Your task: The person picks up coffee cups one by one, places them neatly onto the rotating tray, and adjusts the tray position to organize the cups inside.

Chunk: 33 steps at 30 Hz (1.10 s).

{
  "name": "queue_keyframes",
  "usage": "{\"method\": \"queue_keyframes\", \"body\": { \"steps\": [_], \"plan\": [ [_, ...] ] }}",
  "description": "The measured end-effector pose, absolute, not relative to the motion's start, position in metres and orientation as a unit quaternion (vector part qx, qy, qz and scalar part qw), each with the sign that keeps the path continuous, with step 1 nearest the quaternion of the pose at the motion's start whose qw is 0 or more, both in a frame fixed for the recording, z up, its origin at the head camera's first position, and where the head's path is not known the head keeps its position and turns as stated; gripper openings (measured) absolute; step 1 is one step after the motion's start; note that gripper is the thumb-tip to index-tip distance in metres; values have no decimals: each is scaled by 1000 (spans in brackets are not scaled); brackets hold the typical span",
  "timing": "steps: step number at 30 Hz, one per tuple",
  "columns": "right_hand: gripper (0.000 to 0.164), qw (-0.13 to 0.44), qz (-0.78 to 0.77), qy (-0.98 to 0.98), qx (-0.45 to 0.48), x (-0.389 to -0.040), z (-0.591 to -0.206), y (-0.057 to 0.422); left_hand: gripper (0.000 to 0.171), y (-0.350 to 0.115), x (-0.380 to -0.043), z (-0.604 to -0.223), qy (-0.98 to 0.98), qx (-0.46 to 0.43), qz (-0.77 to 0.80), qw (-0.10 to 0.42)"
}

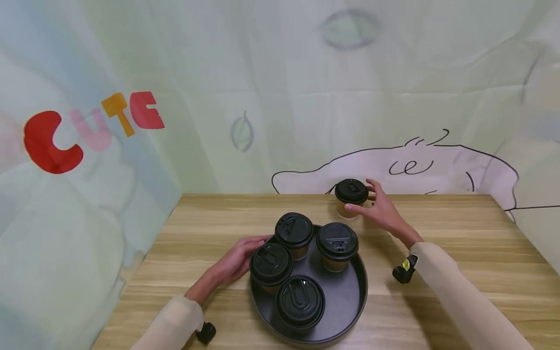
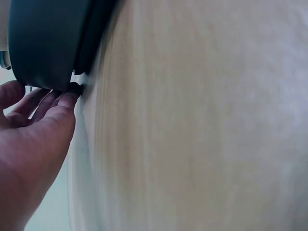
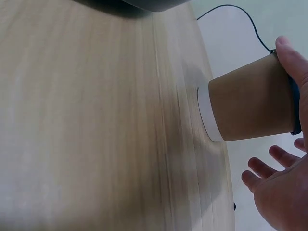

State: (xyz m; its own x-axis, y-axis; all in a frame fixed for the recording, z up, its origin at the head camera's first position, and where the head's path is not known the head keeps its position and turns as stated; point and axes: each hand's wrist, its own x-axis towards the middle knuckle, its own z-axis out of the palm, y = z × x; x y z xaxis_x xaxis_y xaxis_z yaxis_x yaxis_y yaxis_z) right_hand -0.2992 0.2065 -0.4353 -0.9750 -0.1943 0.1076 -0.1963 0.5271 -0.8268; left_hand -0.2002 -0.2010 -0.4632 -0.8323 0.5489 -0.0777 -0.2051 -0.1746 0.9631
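My left hand [image 1: 240,255] holds the left side of a round dark tray [image 1: 360,282], thumb up at the rim and fingers lower along the wall in the left wrist view. Several brown paper coffee cups with black lids stand in the tray, among them a front cup [image 1: 300,302] and a right cup [image 1: 337,247]. Beyond the tray, another lidded coffee cup [image 1: 351,198] stands upright at the table's far edge. My right hand [image 1: 379,210] is spread around its right side. The thumb lies at the cup and the other fingers stand apart from it in the right wrist view.
The wooden table [image 1: 437,228] ends at a printed cloth backdrop [image 1: 280,121] just behind the far cup. More cloth with coloured letters hangs along the left. A black wrist camera [image 1: 404,270] hangs beneath the right sleeve, close over the table.
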Motion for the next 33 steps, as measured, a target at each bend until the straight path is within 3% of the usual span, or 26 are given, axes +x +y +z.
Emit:
{"method": "queue_keyframes", "body": {
  "steps": [10,33],
  "plan": [
    [111,-17,503,-857,107,-308,-437,200,53,-199,-199,-462,590,144,753,254],
    [100,4,547,-829,120,-314,-444,187,52,-201,-196,-460,595,135,751,251]
  ]
}}
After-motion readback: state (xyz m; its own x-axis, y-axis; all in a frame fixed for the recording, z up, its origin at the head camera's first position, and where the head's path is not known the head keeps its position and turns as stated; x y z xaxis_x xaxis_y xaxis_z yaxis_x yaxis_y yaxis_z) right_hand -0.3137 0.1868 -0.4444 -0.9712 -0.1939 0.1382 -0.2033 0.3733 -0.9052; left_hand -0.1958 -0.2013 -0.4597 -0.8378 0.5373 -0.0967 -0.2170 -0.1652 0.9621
